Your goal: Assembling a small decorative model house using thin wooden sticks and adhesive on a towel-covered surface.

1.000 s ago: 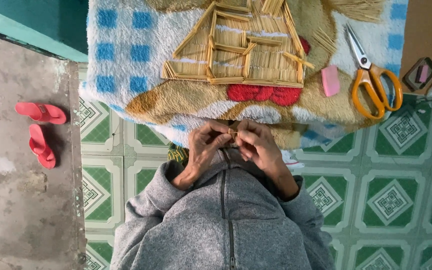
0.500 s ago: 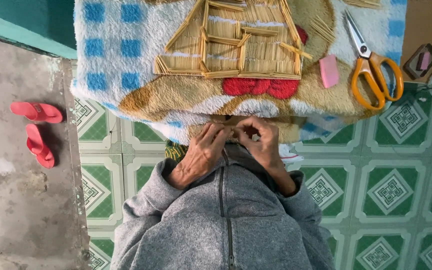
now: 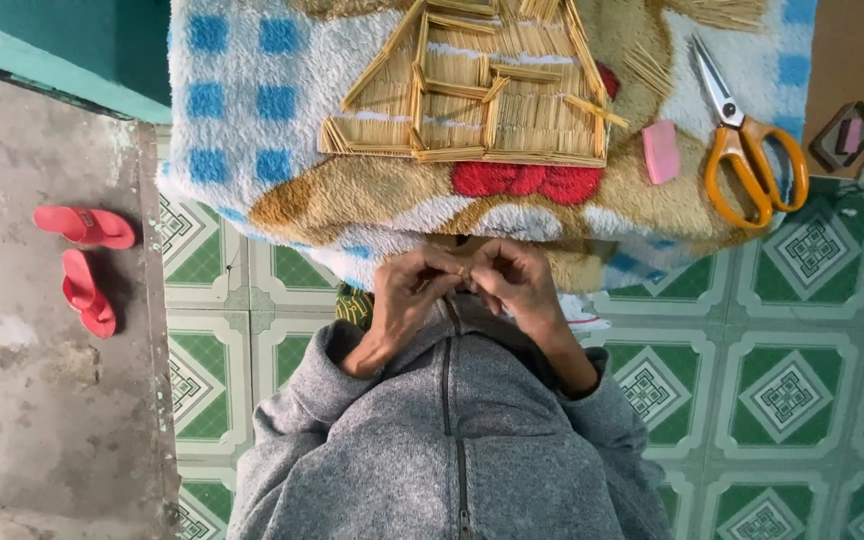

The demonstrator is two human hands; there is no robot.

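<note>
Small dark box [image 3: 847, 137], pink inside, top-right on cardboard.

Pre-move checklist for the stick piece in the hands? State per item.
1. Both hands on the piece: left hand and right hand meet fingertip to fingertip on a small stick piece - ok.
2. Grip details: the piece is mostly hidden by the fingers - cannot tell.
3. Stick model lying flat on the blanket, apart from the hands - ok.
4. Scissors on the blanket, blades shut, away from both hands - ok.
5. Pink block beside the model, untouched - ok.
6. Loose sticks between model and scissors, scattered - not ok.
</note>
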